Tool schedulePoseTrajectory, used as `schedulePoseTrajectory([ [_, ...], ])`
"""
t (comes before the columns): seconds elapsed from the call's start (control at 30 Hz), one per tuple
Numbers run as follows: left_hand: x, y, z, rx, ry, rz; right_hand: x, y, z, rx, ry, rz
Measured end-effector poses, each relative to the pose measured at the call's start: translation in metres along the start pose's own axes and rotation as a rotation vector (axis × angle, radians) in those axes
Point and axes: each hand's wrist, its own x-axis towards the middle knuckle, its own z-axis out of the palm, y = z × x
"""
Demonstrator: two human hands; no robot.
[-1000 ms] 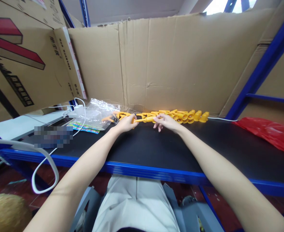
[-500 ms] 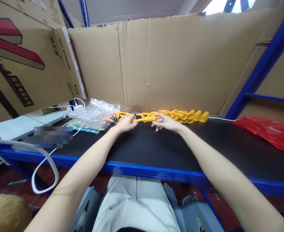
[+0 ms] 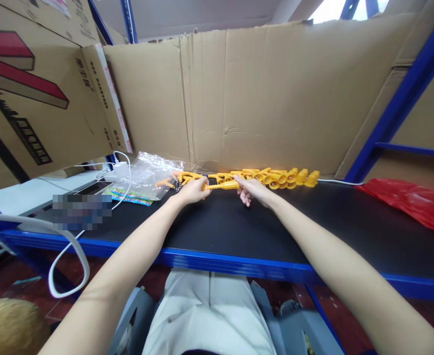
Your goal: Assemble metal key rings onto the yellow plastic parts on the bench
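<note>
Between my hands, a yellow plastic piece [image 3: 229,185] lies level above the black shelf top [image 3: 235,227]. It has a thin ribbed shaft on the left and a thicker body on the right. My left hand [image 3: 195,191] is closed around the shaft end. My right hand [image 3: 256,191] pinches the thick right end between thumb and fingertips, its other fingers curled below. Just behind lie several yellow plastic parts with round, cup-like ends [image 3: 283,179]. Branch-shaped orange-yellow pieces [image 3: 165,183] rest left of my left hand, near a small chain.
Clear plastic bags [image 3: 146,170] lie at the left, with a white cable [image 3: 128,185] and charger [image 3: 120,168] beside them. A red plastic bag [image 3: 409,202] sits at the right. Cardboard [image 3: 276,98] walls the back, and a blue metal edge [image 3: 239,260] runs along the front.
My right hand has shifted slightly left and turned; its fingers, spread beside the yellow piece before, now close on its right end. My left hand keeps its grip.
</note>
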Motion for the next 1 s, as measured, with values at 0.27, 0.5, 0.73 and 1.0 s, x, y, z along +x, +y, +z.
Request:
schedulePoseTrajectory([
  [0.27,-0.001,0.003,-0.006,-0.005,-0.012,-0.032,-0.001,0.002,-0.007,0.013,-0.156,-0.117],
  [0.5,-0.004,0.006,-0.006,0.068,-0.006,0.004,-0.004,-0.002,-0.005,-0.021,-0.120,-0.109],
  [0.73,-0.002,0.009,-0.006,0.039,0.013,0.015,-0.002,-0.002,-0.001,-0.038,-0.045,0.013],
  [1.0,-0.001,0.004,-0.008,0.028,0.010,-0.039,0.000,0.004,-0.012,0.016,-0.126,-0.146],
])
